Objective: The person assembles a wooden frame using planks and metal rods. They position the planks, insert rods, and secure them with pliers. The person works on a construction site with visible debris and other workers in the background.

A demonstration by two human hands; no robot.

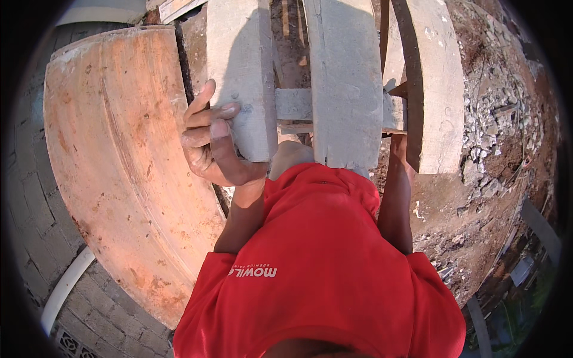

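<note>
My left hand (210,143) is at the left edge of a grey wooden plank (242,65), fingers partly bent and apart, a fingertip against the plank's face. Nothing shows between the fingers. My right hand (400,149) reaches down between the middle plank (345,83) and the right plank (439,89); only the wrist area shows, and the fingers are hidden by the wood. A short crosspiece (293,104) spans the gap between the left and middle planks. My knee (292,155) is just below it.
A large orange-brown wooden sheet (119,143) lies to my left, over a grey block surface (30,191). A white pipe (65,289) curves at the lower left. Broken rubble (492,137) covers the earth at the right.
</note>
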